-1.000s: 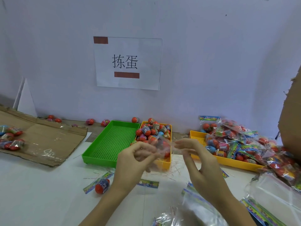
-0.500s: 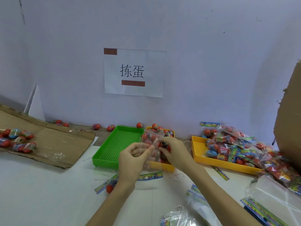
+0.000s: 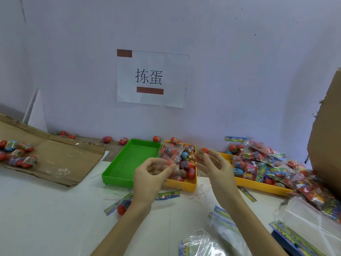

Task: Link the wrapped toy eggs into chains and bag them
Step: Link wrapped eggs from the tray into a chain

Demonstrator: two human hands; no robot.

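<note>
A light, crinkly clear bag (image 3: 170, 154) of eggs was pinched by its slippery film in the left hand (image 3: 149, 174) over the yellow tray (image 3: 181, 184), while a small hard wrapped egg (image 3: 202, 152) was gripped at the right hand (image 3: 215, 166) fingertips.

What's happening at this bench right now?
A person is bagging wrapped toy eggs. The left hand pinches a clear bag that already holds several eggs, above the middle yellow tray of loose eggs. The right hand holds one egg at its fingertips, beside the bag and not yet in it. Filled bags pile on the yellow tray at the right; the green tray holds nothing.
</note>
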